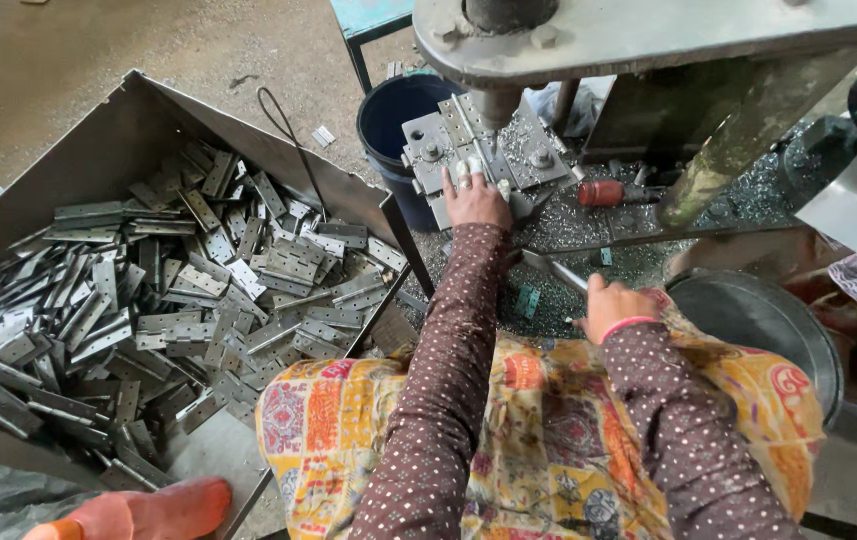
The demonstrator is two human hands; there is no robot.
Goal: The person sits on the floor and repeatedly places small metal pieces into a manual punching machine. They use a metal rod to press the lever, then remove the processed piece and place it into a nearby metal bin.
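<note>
Currently: your left hand (pixel 475 200) presses a hinge plate (pixel 468 168) flat at 12 o'clock under the spindle (pixel 494 105); right hand (pixel 613 308) fist-closed on a lever (pixel 555 270). Risk: fingers beneath tool get struck.

A single head-worn camera looks steeply down and forward over the person's lap, close enough that both sleeved forearms fill the lower centre of the frame. The left hand (pixel 475 200) sits near the top centre and the right hand (pixel 613 308) right of centre. The metal tray (pixel 98 150) fills the left half. The upper right, under the press (pixel 648 35), is cluttered and hard to read.
</note>
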